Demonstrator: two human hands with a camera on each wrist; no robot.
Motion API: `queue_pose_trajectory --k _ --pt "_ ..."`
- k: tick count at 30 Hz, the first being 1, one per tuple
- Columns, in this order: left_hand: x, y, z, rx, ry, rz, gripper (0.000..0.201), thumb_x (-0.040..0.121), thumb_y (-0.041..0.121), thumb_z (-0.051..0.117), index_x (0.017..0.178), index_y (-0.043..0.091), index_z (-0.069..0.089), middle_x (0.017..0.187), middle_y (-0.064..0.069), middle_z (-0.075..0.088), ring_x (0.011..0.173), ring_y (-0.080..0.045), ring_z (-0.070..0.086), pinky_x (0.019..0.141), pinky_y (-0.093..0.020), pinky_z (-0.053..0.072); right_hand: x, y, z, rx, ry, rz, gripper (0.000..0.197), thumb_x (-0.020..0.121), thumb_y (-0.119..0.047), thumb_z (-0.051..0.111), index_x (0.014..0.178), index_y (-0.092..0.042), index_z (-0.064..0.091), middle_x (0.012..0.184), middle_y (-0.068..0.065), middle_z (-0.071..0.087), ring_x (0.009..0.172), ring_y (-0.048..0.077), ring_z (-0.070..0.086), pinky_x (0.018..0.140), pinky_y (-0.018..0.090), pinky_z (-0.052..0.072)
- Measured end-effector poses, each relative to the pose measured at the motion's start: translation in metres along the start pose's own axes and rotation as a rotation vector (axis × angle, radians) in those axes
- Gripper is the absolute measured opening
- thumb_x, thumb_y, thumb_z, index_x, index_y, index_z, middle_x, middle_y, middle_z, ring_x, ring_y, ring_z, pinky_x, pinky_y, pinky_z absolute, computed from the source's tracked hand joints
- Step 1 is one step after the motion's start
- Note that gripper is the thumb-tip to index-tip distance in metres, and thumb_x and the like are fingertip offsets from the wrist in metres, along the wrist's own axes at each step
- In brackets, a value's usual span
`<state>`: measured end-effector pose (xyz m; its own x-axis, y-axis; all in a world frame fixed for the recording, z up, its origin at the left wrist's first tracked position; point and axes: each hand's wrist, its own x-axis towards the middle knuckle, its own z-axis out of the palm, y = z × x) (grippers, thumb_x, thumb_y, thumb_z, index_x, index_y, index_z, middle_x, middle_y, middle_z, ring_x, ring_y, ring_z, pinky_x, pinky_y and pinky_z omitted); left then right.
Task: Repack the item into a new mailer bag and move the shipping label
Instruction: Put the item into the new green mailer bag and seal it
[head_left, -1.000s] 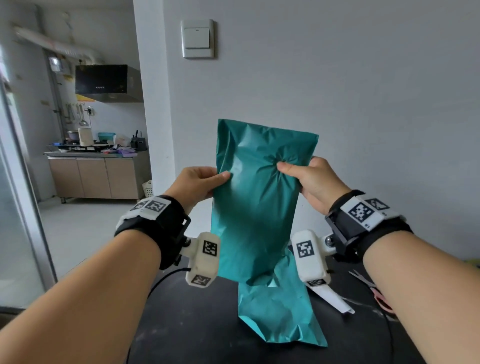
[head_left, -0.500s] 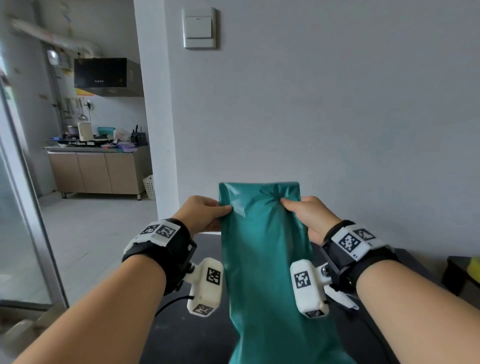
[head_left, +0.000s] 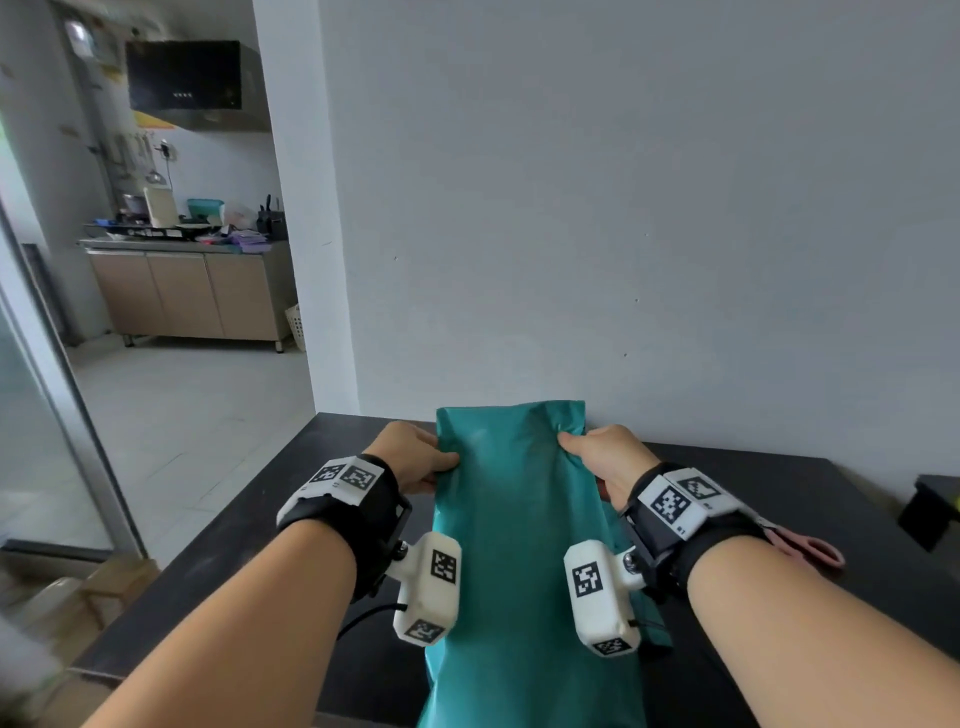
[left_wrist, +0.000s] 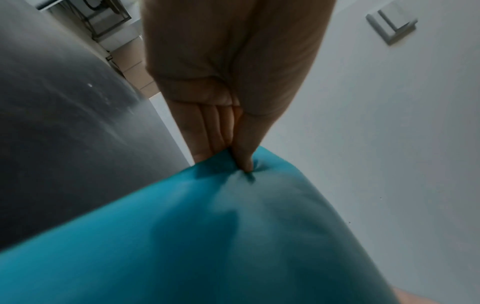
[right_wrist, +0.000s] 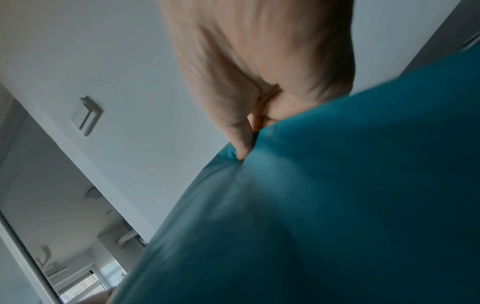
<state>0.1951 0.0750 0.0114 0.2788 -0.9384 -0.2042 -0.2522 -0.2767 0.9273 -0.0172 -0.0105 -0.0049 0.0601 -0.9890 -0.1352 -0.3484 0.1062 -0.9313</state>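
A teal mailer bag (head_left: 519, 525) stretches lengthwise over the black table (head_left: 291, 499), its far end near the wall. My left hand (head_left: 415, 460) pinches its far left edge between thumb and fingers; the pinch shows close up in the left wrist view, where my left hand (left_wrist: 233, 144) presses into the teal mailer bag (left_wrist: 207, 236). On the other side my right hand (head_left: 597, 457) pinches the far right edge, also seen as my right hand (right_wrist: 249, 133) on the teal mailer bag (right_wrist: 324, 205). A second teal bag's edge (head_left: 623, 540) peeks out under my right wrist. No shipping label is visible.
Pink-handled scissors (head_left: 810, 548) lie on the table just right of my right wrist. A dark box (head_left: 930, 512) sits at the far right table edge. The grey wall (head_left: 623, 234) stands right behind the table; to the left is open floor and a kitchen.
Both hands have lowered the teal bag from an upright hold in the air down onto the table, keeping their pinch on its top corners. The other bag is now mostly covered.
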Motion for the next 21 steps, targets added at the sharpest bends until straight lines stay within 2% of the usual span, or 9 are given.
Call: queue_pose_trajectory --k 5,7,9,10,12,14,16,18,21 --pt "0.008 -0.005 -0.001 0.021 0.012 -0.035 0.012 0.087 0.005 0.066 0.095 -0.004 0.069 0.089 -0.016 0.07 0.059 -0.015 0.067 0.067 -0.027 0.059 0.004 0.012 -0.002 -0.031 -0.021 0.061 0.032 0.084 -0.024 0.067 0.102 0.003 0.065 0.104 0.02 0.07 0.096 0.037 0.067 0.086 0.053 0.055" --pt "0.011 -0.008 0.0 0.065 -0.001 -0.047 0.009 0.088 0.006 0.066 0.091 -0.002 0.069 0.083 -0.014 0.071 0.06 -0.016 0.067 0.073 -0.031 0.06 -0.001 0.011 -0.003 -0.11 -0.027 0.059 0.02 0.086 -0.022 0.066 0.086 -0.002 0.063 0.09 0.015 0.068 0.093 0.037 0.068 0.085 0.05 0.056" --pt "0.011 -0.006 0.0 0.179 -0.01 -0.029 0.011 0.09 0.012 0.063 0.082 0.006 0.067 0.074 -0.01 0.069 0.057 -0.014 0.066 0.073 -0.029 0.058 -0.009 0.005 -0.008 -0.395 0.019 0.015 0.026 0.089 -0.019 0.057 0.067 -0.008 0.051 0.077 0.01 0.06 0.086 0.035 0.065 0.079 0.041 0.056" --pt "0.012 -0.003 0.0 0.319 -0.003 0.004 0.013 0.091 0.019 0.062 0.083 0.011 0.066 0.081 -0.011 0.068 0.065 -0.016 0.066 0.078 -0.029 0.056 -0.014 -0.002 -0.01 -0.557 0.061 -0.031 0.027 0.092 -0.019 0.052 0.067 -0.008 0.047 0.08 0.01 0.057 0.084 0.032 0.062 0.074 0.038 0.052" --pt "0.014 0.005 0.0 0.605 0.002 0.099 0.032 0.093 0.03 0.057 0.117 0.009 0.061 0.12 -0.014 0.06 0.109 -0.022 0.06 0.097 -0.03 0.044 -0.023 -0.015 -0.009 -0.701 0.088 -0.19 0.016 0.096 -0.021 0.043 0.089 -0.008 0.05 0.096 0.009 0.055 0.092 0.03 0.056 0.075 0.032 0.044" --pt "0.011 0.013 0.007 0.66 -0.074 0.161 0.056 0.096 0.028 0.052 0.146 0.01 0.035 0.149 -0.008 0.04 0.133 -0.023 0.043 0.108 -0.031 0.034 -0.033 -0.025 -0.001 -0.729 -0.05 -0.333 0.034 0.098 -0.023 0.039 0.129 -0.013 0.047 0.126 0.008 0.056 0.117 0.029 0.052 0.093 0.034 0.044" --pt "0.003 0.017 0.019 0.72 -0.188 0.216 0.062 0.096 0.028 0.051 0.151 0.017 0.026 0.152 -0.003 0.035 0.133 -0.023 0.043 0.109 -0.032 0.035 -0.047 -0.028 0.014 -0.846 -0.3 -0.385 0.053 0.099 -0.027 0.04 0.149 -0.016 0.028 0.154 0.006 0.034 0.139 0.025 0.036 0.112 0.035 0.032" --pt "-0.004 0.013 0.031 0.875 -0.286 0.223 0.061 0.095 0.033 0.052 0.149 0.017 0.029 0.152 -0.003 0.037 0.134 -0.022 0.042 0.109 -0.03 0.033 -0.055 -0.019 0.025 -1.013 -0.449 -0.368 0.059 0.1 -0.03 0.041 0.152 -0.013 0.018 0.16 0.005 0.018 0.145 0.023 0.026 0.115 0.036 0.027" --pt "-0.01 -0.001 0.035 1.062 -0.356 0.142 0.066 0.092 0.039 0.056 0.148 0.015 0.03 0.15 -0.003 0.039 0.135 -0.02 0.041 0.111 -0.03 0.032 -0.058 -0.004 0.026 -1.063 -0.505 -0.295 0.065 0.102 -0.035 0.035 0.154 -0.011 0.005 0.163 0.002 -0.004 0.149 0.02 0.007 0.12 0.038 0.016"
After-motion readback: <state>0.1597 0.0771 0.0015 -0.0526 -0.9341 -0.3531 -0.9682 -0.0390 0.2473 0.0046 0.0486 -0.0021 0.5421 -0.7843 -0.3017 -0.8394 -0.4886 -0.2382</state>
